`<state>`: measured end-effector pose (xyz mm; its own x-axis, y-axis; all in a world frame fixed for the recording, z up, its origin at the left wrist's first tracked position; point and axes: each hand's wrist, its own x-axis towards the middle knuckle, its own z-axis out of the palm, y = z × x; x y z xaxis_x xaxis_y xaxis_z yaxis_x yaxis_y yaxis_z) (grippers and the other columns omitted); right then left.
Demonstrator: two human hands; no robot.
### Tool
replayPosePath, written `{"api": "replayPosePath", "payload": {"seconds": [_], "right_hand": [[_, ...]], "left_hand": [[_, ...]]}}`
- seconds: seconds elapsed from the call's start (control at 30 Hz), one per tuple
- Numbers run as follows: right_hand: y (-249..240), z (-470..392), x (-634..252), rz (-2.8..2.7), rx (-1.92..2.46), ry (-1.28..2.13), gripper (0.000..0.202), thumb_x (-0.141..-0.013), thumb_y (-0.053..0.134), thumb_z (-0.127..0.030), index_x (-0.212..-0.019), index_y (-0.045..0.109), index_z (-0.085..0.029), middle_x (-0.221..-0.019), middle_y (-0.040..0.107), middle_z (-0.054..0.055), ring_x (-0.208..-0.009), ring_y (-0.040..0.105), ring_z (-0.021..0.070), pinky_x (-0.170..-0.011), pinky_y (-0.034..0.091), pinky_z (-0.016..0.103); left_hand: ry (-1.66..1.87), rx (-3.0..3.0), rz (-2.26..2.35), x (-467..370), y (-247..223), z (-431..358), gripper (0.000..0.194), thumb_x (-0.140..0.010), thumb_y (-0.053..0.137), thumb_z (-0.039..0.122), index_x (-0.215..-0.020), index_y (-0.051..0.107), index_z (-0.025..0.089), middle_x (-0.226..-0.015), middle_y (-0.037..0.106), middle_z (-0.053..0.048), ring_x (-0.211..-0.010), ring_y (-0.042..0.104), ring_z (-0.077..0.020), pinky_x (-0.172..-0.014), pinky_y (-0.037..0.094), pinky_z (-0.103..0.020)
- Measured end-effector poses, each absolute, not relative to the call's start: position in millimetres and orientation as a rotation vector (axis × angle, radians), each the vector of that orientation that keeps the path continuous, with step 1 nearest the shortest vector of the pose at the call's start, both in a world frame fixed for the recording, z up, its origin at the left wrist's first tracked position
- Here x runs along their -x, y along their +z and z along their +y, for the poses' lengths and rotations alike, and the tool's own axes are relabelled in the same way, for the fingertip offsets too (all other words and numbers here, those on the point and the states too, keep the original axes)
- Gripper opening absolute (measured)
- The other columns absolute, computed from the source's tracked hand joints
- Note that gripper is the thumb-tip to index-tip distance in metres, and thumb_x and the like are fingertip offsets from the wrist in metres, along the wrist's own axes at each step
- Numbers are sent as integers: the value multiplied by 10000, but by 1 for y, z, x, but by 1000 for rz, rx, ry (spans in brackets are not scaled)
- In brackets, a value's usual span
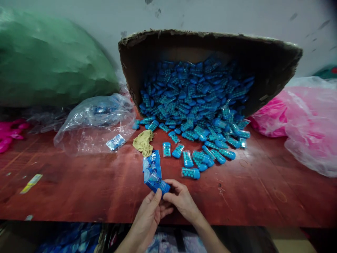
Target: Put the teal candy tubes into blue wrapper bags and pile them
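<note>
Near the table's front edge, my left hand [151, 211] grips the lower edge of a flat blue printed packet [159, 185], thumb on top. My right hand [183, 200] pinches the same packet's right corner between thumb and fingers. Just beyond it, more blue printed packets [152, 162] lie overlapping in a column on the red table. A crumpled yellowish cloth [144, 142] touches the far end of that column. To the right lie several small clear containers with blue caps and blue-green beads, the closest being one container [190, 173] on its side.
A tipped cardboard box [273, 70] spills a heap of bead containers [189, 91] onto the red table [86, 189]. Left are a clear plastic bag [86, 123], a large green sack [52, 63] and a yellow-white strip [31, 183]. Pink bagged goods [308, 119] stand right.
</note>
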<state>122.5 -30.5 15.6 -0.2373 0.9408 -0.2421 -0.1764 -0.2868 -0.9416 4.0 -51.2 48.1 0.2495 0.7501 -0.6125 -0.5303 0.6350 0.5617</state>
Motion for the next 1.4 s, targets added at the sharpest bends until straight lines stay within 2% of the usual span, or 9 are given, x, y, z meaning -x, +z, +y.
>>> {"api": "replayPosePath", "payload": {"seconds": [0.1, 0.2, 0.27, 0.4, 0.67, 0.8, 1.03, 1.23, 1.4], "right_hand": [[20, -29, -126, -1095, 1135, 1587, 199, -668, 626, -185, -867, 620, -191, -762, 602, -18, -706, 530, 137, -665, 429, 237], [24, -32, -126, -1131, 1156, 1545, 149, -689, 625, -193, -836, 598, -187, -779, 597, -13, -739, 532, 143, -697, 424, 246], [27, -34, -125, -1156, 1140, 1558, 166, -689, 634, -192, -849, 592, -193, -813, 599, -10, -768, 533, 151, -720, 424, 255], [32, -35, -122, -1157, 1069, 1534, 226, -699, 619, -164, -917, 592, -215, -866, 573, -7, -814, 535, 159, -746, 427, 263], [36, -44, -109, -1491, 1228, 1110, 436, -730, 591, -113, -1130, 503, -262, -1010, 543, 25, -953, 502, 183, -859, 400, 289], [31, -49, -103, -1570, 1207, 980, 470, -757, 530, -80, -1182, 448, -263, -1013, 535, 35, -937, 512, 180, -843, 420, 305], [41, -45, -113, -1559, 1158, 1159, 565, -686, 665, -129, -1186, 448, -278, -1028, 528, 16, -966, 508, 176, -875, 412, 294], [43, -44, -109, -1522, 1138, 1168, 376, -741, 600, -102, -1070, 556, -279, -1025, 550, 9, -984, 506, 163, -884, 391, 281], [41, -46, -100, -1520, 1157, 1076, 248, -739, 604, -125, -958, 601, -240, -954, 582, 24, -932, 517, 176, -840, 408, 294]], "left_hand": [[873, -404, 1164, 0, 48, -47, 277, -706, 592, 398, -870, 585, 174, -722, 680, -49, -637, 632, -163, -577, 467, -262], [953, -532, 1329, 6, 45, -39, 301, -610, 690, 350, -826, 590, 167, -659, 658, -17, -550, 602, -135, -497, 445, -219], [1000, -552, 1344, 11, 42, -34, 309, -561, 727, 312, -802, 612, 157, -679, 660, -15, -574, 598, -135, -506, 456, -218], [985, -491, 1238, 15, 43, -32, 280, -589, 711, 288, -815, 646, 136, -714, 674, -40, -621, 600, -149, -569, 481, -253], [1097, -374, 1162, 10, 44, -38, 262, -619, 690, 273, -837, 653, 134, -740, 683, -50, -663, 615, -160, -620, 489, -266], [1103, -386, 1170, 11, 45, -37, 312, -587, 715, 276, -860, 650, 141, -753, 681, -44, -681, 610, -150, -631, 483, -249], [1017, -323, 1079, 21, 55, -38, 270, -613, 703, 269, -837, 649, 130, -683, 655, -34, -594, 564, -103, -575, 461, -219], [1056, -279, 983, 22, 51, -42, 245, -661, 671, 273, -875, 629, 162, -760, 655, -30, -632, 574, -95, -562, 454, -199], [1129, -313, 1084, 24, 50, -44, 291, -587, 727, 228, -851, 625, 161, -810, 659, -21, -712, 595, -125, -631, 484, -240]]}}
